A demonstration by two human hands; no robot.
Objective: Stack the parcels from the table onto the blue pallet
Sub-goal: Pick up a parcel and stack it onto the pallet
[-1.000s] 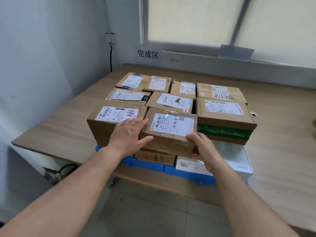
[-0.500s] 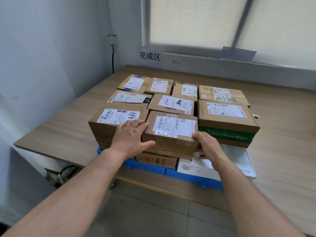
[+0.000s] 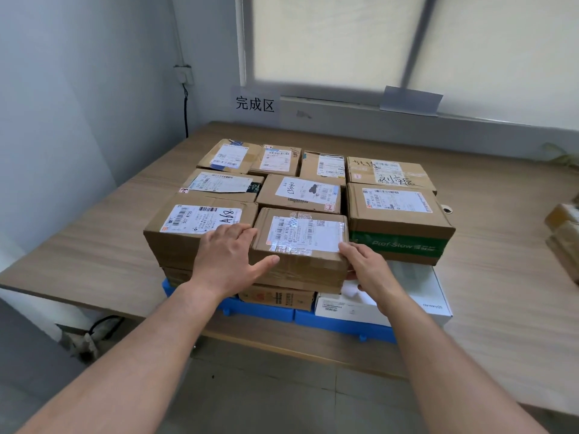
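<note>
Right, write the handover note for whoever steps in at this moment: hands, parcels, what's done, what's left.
Left hand: open, fingers straight at the left edge of the front middle parcel, thumb on its front face.
Right hand: open, pressed to that parcel's right front corner.
Done: the parcel sits in the top layer on the blue pallet, between the A68 parcel and the green-banded parcel.
Left: let go. What look like more parcels lie at the far right of the table, probably next to stack.
</note>
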